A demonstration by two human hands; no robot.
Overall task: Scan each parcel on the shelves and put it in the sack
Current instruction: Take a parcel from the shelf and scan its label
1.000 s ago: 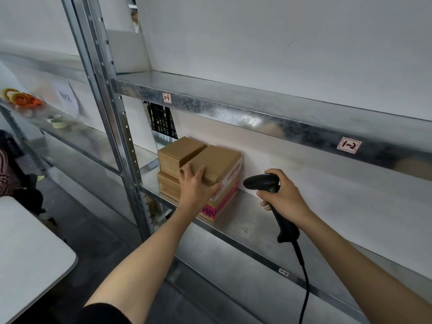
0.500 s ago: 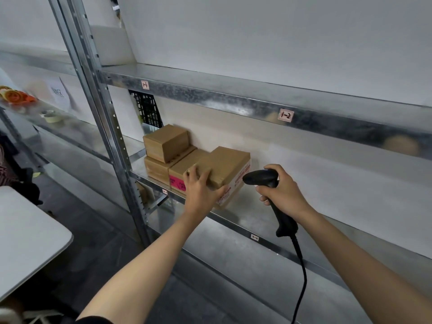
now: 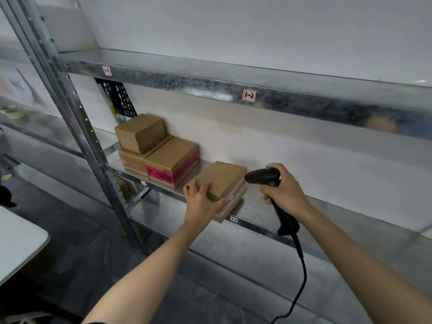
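Note:
My left hand (image 3: 201,202) grips the near corner of a brown cardboard parcel (image 3: 224,181) with red-printed tape, resting at the front edge of the metal shelf (image 3: 257,206). My right hand (image 3: 284,192) holds a black corded barcode scanner (image 3: 264,177) whose head points at the parcel's right side, almost touching it. Further left on the same shelf sit three more brown parcels: one with a pink label (image 3: 171,160), a plain one (image 3: 132,159) behind it, and a smaller one (image 3: 140,132) stacked on top. No sack is in view.
An upright steel post (image 3: 77,127) stands left of the parcels. The upper shelf beam (image 3: 233,90) carries tags 1-1 and 1-2. A black perforated crate (image 3: 117,97) leans behind the stack. A white table corner (image 3: 21,242) is at lower left. The scanner cable (image 3: 301,277) hangs down.
My left hand has slid the taped parcel rightward, away from the stack, to the shelf's front edge. The scanner stays close beside it, and the pink-labelled parcel now stands uncovered.

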